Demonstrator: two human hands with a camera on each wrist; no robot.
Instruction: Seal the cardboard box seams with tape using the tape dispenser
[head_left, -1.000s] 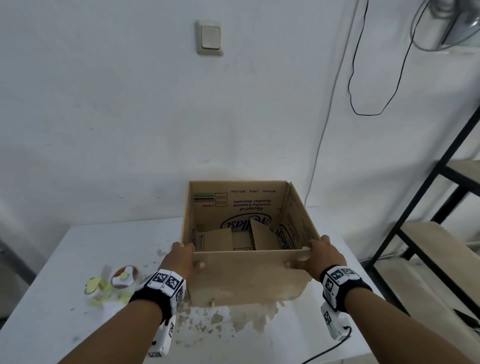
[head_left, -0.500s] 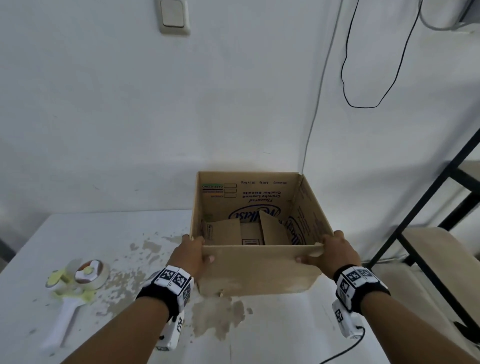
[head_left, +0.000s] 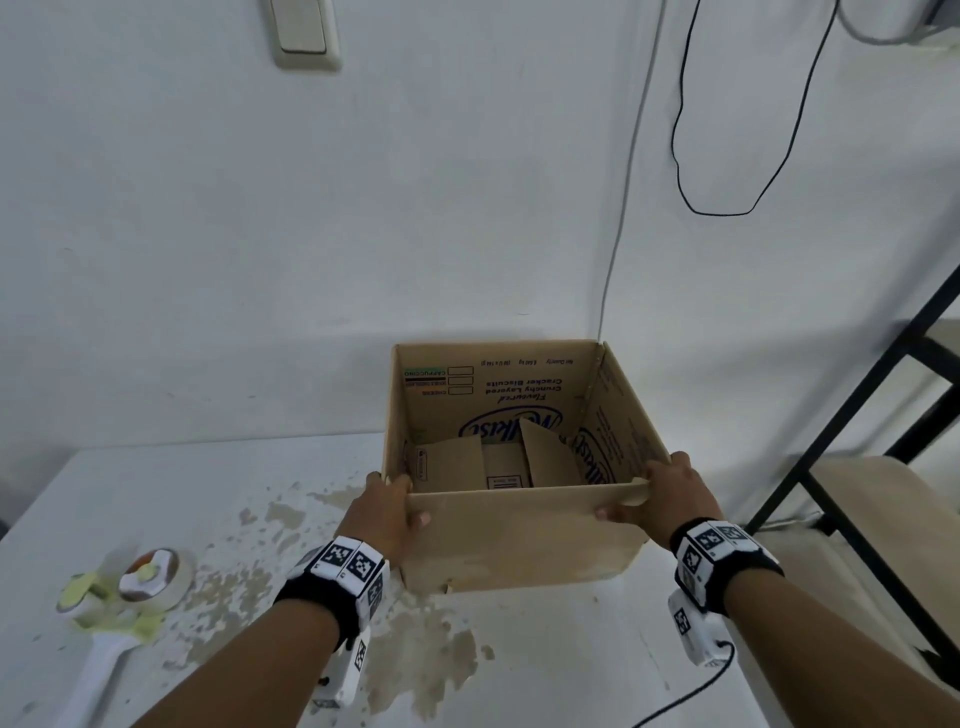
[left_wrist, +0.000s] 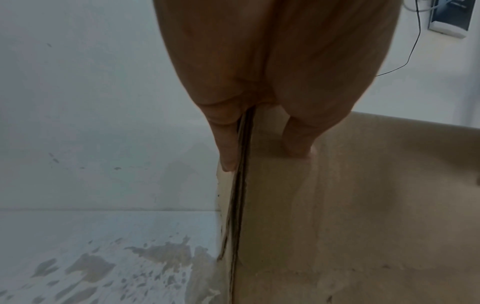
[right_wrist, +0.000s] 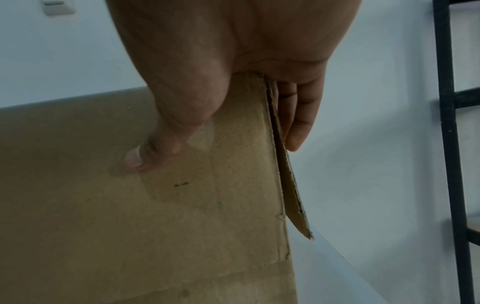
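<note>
Open-topped brown cardboard box (head_left: 519, 540) on the worn white tabletop (head_left: 156, 493), loose cardboard flaps (head_left: 545, 457) inside. Gripped at near corners: left hand (head_left: 382, 512) and right hand (head_left: 675, 493), thumbs on front panel. White-handled tape dispenser (head_left: 119, 597) at 8 o'clock, well apart.
</note>
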